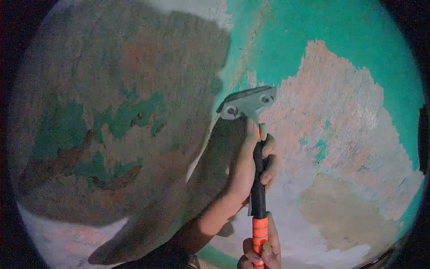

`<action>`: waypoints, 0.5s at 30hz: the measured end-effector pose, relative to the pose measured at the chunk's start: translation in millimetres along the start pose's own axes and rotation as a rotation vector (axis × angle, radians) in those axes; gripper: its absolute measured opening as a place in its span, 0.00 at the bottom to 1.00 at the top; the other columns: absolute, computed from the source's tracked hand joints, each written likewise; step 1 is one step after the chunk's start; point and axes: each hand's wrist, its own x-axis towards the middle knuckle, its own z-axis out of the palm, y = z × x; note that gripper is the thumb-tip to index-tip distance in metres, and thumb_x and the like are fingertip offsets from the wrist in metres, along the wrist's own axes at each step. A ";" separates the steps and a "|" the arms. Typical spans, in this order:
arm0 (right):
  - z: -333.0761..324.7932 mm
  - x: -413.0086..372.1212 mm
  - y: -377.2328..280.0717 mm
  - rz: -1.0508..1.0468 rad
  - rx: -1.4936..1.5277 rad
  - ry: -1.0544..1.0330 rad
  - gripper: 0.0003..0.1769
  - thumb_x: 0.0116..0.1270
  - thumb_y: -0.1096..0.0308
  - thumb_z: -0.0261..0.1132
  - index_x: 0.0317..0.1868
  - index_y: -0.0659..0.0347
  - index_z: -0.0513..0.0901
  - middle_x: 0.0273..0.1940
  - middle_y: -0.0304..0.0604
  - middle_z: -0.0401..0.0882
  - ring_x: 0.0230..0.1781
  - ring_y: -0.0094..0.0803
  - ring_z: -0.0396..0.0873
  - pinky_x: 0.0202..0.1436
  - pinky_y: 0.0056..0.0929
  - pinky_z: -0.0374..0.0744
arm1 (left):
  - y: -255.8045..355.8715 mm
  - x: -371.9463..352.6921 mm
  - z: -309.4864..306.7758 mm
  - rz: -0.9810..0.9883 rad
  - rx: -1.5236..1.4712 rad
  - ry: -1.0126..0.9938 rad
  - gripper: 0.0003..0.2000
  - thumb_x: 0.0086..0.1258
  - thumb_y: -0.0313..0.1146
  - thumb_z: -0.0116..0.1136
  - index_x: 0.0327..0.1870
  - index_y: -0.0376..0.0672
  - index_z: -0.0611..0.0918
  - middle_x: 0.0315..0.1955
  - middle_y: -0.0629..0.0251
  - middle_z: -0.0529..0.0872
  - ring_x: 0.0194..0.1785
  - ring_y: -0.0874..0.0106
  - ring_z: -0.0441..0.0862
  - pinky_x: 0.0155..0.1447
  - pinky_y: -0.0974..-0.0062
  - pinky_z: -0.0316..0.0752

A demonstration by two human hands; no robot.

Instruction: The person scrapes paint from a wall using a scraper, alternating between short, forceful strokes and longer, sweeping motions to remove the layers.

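A scraper (251,105) with a wide grey metal head and two round fixings lies against the wall surface, its dark blade edge at the top. Its long black and orange handle (258,197) runs down from the head. Just below the head, my left hand (260,157) is wrapped round the black upper part, with its forearm coming from the lower left. Lower down, my right hand (266,249) closes round the orange part near the bottom edge of the view. Green paint (277,45) lies around and above the head.
To the right is a scraped pinkish-grey patch (336,94) with green remnants, and below it a tan patch (345,210). A large dark shadow (179,54) covers the left of the wall, over more green patches (130,116).
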 end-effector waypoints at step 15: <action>23.2 -1.0 -4.1 -0.004 -0.016 -0.118 0.31 0.72 0.69 0.48 0.72 0.53 0.48 0.24 0.37 0.61 0.08 0.16 0.50 0.09 0.15 0.55 | -3.9 -2.1 4.7 0.022 -0.148 -0.017 0.17 0.71 0.55 0.41 0.34 0.51 0.62 0.20 0.74 0.66 0.06 0.77 0.59 0.07 0.76 0.57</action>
